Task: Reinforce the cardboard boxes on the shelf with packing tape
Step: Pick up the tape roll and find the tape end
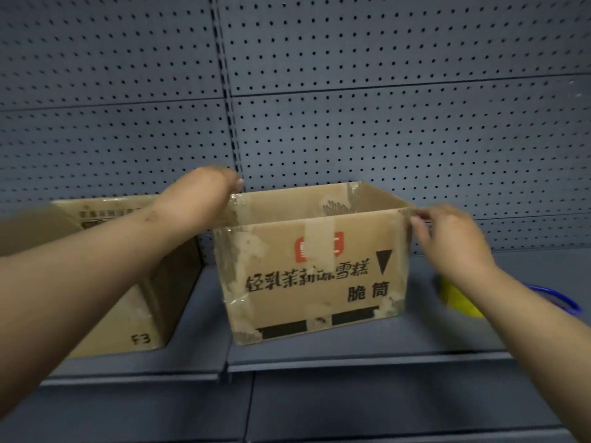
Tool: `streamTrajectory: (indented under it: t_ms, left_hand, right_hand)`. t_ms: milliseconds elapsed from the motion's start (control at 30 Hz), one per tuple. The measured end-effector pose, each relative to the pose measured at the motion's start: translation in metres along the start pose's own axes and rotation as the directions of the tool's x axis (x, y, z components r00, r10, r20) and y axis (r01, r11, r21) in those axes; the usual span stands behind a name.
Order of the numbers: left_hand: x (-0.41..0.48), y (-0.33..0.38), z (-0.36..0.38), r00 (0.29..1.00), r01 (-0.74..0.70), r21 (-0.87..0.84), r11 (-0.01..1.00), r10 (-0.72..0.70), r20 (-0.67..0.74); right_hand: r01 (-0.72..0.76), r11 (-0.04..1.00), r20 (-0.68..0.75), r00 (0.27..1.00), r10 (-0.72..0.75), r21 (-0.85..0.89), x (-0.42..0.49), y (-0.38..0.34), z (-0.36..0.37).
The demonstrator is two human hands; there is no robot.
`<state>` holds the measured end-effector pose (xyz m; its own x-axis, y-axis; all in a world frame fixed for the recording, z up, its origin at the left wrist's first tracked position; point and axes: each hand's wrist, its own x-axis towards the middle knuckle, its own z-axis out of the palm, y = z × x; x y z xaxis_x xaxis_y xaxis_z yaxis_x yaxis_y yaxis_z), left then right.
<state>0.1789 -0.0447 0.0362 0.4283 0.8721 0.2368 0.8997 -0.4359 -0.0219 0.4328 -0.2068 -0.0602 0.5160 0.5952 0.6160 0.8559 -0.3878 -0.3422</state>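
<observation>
Brown printed cardboard box (313, 276) on grey metal shelf (415, 346). Left hand (208, 190) curls over rear-left rim; right hand (447, 241) fingers (419, 223) pinch front-right corner. Risk: worn corner tears under pull.

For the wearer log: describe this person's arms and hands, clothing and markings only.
Both arms are bare as far as the frame shows: no sleeve on the left forearm or right forearm. The left hand and right hand wear no gloves, and no watch or bracelet shows at either wrist. A few dark smudges mark the left forearm near the wrist.
</observation>
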Motion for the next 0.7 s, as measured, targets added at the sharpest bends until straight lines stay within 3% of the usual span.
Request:
streamTrajectory:
  t_ms: [67, 133, 233, 367, 467, 567, 633, 700]
  left_hand:
    - [-0.013, -0.029, 0.012, 0.952, -0.224, -0.058, 0.973, 0.206, -0.228]
    - [-0.025, -0.051, 0.017, 0.902, -0.320, -0.080, 0.944, 0.278, -0.329]
    - [-0.014, -0.074, 0.032, 0.908, -0.330, -0.100, 0.939, 0.287, -0.304]
    - [-0.003, -0.085, 0.049, 0.947, -0.285, -0.271, 0.919, 0.225, -0.231]
    - [-0.003, -0.089, 0.058, 0.953, -0.278, -0.360, 0.891, 0.209, -0.220]
    - [0.000, -0.095, 0.056, 0.941, -0.313, -0.372, 0.874, 0.232, -0.248]
    - [0.002, -0.099, 0.052, 0.922, -0.371, -0.345, 0.862, 0.297, -0.250]
    - [0.002, -0.101, 0.048, 0.889, -0.441, -0.292, 0.849, 0.367, -0.275]
  right_hand:
    - [0.021, 0.996, -0.025, 1.000, -0.019, 0.082, -0.004, -0.045, -0.004]
    - [0.009, 0.996, -0.075, 0.997, -0.002, 0.090, -0.008, -0.081, -0.005]
    - [-0.072, 0.996, -0.099, 0.992, 0.077, 0.057, -0.010, -0.110, -0.003]
    - [-0.110, 0.993, -0.033, 0.993, 0.111, 0.036, -0.017, -0.129, 0.000]
    - [0.021, 1.000, 0.000, 1.000, -0.021, -0.021, -0.026, -0.157, 0.004]
    - [0.247, 0.961, 0.172, 0.959, -0.224, -0.128, -0.028, -0.189, 0.017]
    - [0.310, 0.934, 0.265, 0.929, -0.258, -0.178, -0.025, -0.194, 0.027]
    - [0.318, 0.927, 0.268, 0.928, -0.261, -0.200, -0.021, -0.184, 0.028]
